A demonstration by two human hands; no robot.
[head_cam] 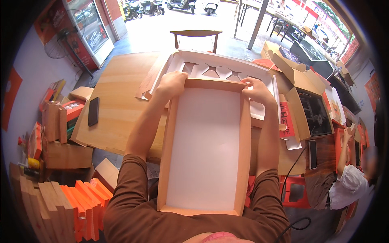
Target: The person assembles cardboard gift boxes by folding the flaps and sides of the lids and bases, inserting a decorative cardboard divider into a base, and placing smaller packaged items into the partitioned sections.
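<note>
A shallow cardboard box tray [205, 145] with brown walls and a white inner floor stretches from my chest to the table. My left hand [173, 82] grips its far left corner. At the far right corner, my right hand [256, 91] pinches the wall between thumb and fingers. Just beyond the far wall lies a larger white box [225, 60] whose insert has several star-shaped cutouts. The tray and my right arm hide part of that white box. Nothing shows inside the tray.
A phone [93, 111] lies on the wooden table [121, 82]; another phone [312, 154] is at right. Open cardboard cartons [310, 100] crowd the right side. Folded orange boxes [88, 206] stand at lower left. A person in white [349, 185] sits at far right. A chair [196, 35] stands beyond the table.
</note>
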